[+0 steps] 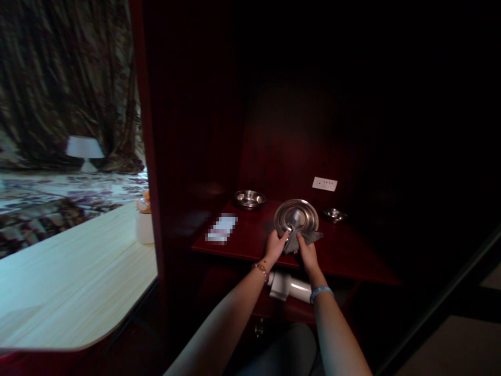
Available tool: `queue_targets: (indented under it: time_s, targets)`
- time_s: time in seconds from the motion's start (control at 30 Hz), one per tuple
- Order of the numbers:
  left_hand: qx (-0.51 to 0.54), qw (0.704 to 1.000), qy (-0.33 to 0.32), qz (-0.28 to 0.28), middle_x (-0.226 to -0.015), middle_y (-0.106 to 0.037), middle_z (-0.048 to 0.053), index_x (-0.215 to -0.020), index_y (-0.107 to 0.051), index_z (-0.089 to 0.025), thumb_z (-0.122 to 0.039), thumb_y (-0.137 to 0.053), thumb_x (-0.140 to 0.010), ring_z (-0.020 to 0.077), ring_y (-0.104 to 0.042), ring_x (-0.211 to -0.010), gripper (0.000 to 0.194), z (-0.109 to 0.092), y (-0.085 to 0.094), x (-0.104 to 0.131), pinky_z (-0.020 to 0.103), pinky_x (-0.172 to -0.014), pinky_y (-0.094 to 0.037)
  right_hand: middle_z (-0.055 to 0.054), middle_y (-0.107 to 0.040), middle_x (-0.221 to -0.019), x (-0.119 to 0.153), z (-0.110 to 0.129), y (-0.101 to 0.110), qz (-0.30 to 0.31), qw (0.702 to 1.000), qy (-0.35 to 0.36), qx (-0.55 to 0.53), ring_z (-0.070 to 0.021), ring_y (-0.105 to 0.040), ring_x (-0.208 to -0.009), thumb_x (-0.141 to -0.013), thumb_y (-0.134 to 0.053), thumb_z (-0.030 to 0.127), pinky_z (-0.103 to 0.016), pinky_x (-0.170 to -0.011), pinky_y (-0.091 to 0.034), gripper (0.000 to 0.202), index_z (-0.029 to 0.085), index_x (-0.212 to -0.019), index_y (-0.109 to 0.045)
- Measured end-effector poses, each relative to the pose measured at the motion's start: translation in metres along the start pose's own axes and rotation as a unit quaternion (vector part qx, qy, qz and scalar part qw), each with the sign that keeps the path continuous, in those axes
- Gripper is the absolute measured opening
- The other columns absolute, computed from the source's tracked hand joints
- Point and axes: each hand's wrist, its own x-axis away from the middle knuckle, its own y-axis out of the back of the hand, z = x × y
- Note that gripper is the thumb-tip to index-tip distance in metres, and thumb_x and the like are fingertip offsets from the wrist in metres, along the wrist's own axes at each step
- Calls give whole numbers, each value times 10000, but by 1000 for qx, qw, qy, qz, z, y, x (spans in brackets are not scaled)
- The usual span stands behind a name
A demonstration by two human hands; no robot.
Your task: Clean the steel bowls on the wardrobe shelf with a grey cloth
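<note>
A round shiny metal plate [312, 215] is tilted up over the dark red shelf, its inner face toward me. My left hand [276, 244] grips its lower left rim, thumb on the near side. Against the lower right part lies a grey cloth [294, 241], bunched under the fingers of my right hand [308, 251], which is closed on it. The cloth's loose corner sticks out to the right. The fingers behind the plate are hidden.
A metal bowl [250, 199] stands at the shelf's back left, a smaller metal dish [334, 215] at the right. A blurred white paper-like item [222, 228] lies left. White rolls [289, 287] sit below the shelf [344, 256]. A wall socket [324, 184] is behind. A wooden table [78, 282] stands left.
</note>
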Motion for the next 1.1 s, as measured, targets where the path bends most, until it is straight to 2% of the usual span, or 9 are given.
queue_targets:
  time_s: [0.3, 0.7, 0.93, 1.1]
  targets:
    - [-7, 999, -29, -15, -889, -739, 110, -862, -669, -140, -265, -661, -824, 201, -686, -830, 131, -3, 1, 2, 295, -782, -492, -31, -687, -662, -1, -3, -1, 7, 1000, -6, -3, -148, -561, -486, -652, -730, 644, -272, -461, -451, 526, 154, -833, -671]
    - [-56, 995, -38, -70, -751, -674, 63, -825, -614, -157, -293, -570, -859, 168, -617, -681, 147, -3, 4, 3, 262, -665, -448, -50, -726, -780, -1, -1, -3, 10, 1000, 5, -11, -172, -612, -572, -657, -727, 613, -270, -483, -477, 553, 149, -954, -690]
    - [-48, 997, -45, -48, -840, -707, 93, -890, -611, -165, -293, -565, -871, 197, -656, -777, 137, -6, 4, 3, 285, -733, -469, -58, -728, -765, -1, -1, -2, 1, 1000, -2, -8, -184, -623, -583, -660, -717, 620, -279, -499, -484, 550, 141, -930, -697]
    - [-22, 999, -39, -27, -989, -734, 120, -1004, -625, -165, -279, -648, -836, 216, -689, -912, 205, -6, 3, 4, 299, -815, -486, -47, -720, -741, -1, -1, -1, -1, 1000, 2, -8, -187, -630, -591, -657, -721, 613, -275, -500, -488, 553, 145, -950, -695]
